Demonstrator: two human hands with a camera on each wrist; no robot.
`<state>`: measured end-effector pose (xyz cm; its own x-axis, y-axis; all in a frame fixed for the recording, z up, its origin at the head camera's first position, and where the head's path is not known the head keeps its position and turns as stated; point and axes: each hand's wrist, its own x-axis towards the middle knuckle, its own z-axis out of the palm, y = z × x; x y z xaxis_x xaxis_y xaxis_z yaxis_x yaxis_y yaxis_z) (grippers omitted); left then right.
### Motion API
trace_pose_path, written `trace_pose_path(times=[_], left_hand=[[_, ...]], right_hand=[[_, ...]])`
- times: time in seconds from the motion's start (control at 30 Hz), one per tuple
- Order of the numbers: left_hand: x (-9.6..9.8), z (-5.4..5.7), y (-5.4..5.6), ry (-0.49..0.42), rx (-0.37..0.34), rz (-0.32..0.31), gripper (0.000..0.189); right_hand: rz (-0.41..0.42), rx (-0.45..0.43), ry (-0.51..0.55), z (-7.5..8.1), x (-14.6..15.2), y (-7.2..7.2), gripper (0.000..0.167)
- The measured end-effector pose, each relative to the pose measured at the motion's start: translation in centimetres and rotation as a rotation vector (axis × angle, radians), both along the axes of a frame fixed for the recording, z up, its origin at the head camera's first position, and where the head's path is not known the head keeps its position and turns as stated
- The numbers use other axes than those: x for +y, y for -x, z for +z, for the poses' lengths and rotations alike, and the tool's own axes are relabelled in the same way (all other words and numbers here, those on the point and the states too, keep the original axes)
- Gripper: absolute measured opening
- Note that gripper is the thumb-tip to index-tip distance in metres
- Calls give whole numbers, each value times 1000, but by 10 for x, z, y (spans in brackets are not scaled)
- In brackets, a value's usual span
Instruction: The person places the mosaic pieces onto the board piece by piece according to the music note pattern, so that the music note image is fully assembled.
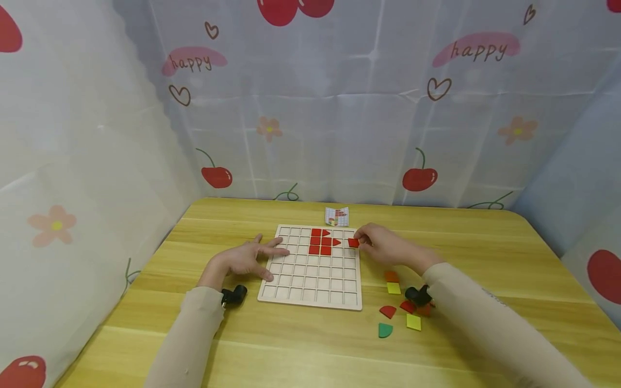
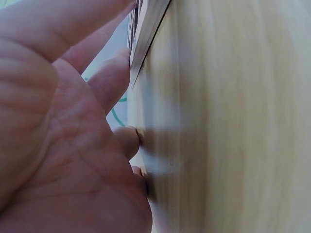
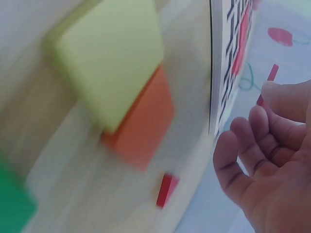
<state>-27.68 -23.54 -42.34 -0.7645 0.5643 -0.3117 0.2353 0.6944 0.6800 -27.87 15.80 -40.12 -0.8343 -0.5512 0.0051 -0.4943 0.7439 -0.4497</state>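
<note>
A pale wooden grid board [image 1: 310,295] lies on the table, with several red square tiles [image 1: 315,241] and red triangle tiles [image 1: 337,242] set in its upper middle cells. My right hand [image 1: 388,246] pinches a red square tile [image 1: 353,243] between thumb and fingertips over the board's upper right edge. That pinched tile [image 3: 273,73] appears edge-on in the right wrist view, the other fingers loosely bent below. Fingers spread, my left hand [image 1: 246,257] rests on the board's left edge. In the left wrist view its palm [image 2: 82,145] faces the camera beside the board's side.
Loose tiles lie right of the board: an orange tile [image 1: 391,276], yellow squares [image 1: 414,322], a red quarter-round tile [image 1: 388,311] and a green one [image 1: 385,330]. Behind the board is a small pattern card [image 1: 337,216]. A printed curtain [image 1: 339,134] hangs at the back.
</note>
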Motion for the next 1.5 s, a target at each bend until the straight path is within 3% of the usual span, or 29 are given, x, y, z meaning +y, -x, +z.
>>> trace_pose_path(times=[0.33, 0.63, 1.03, 1.5], left_hand=[[0, -1, 2, 12, 1, 10, 70], [0, -1, 0, 2, -4, 16, 71], [-2, -2, -1, -26, -5, 6, 71], [0, -2, -1, -8, 6, 8, 70]], right_hand=[[36, -36, -51, -7, -31, 3, 23], [24, 3, -90, -14, -37, 2, 22], [-19, -36, -44, -17, -40, 5, 24], [-28, -126, 69, -9, -28, 6, 19]])
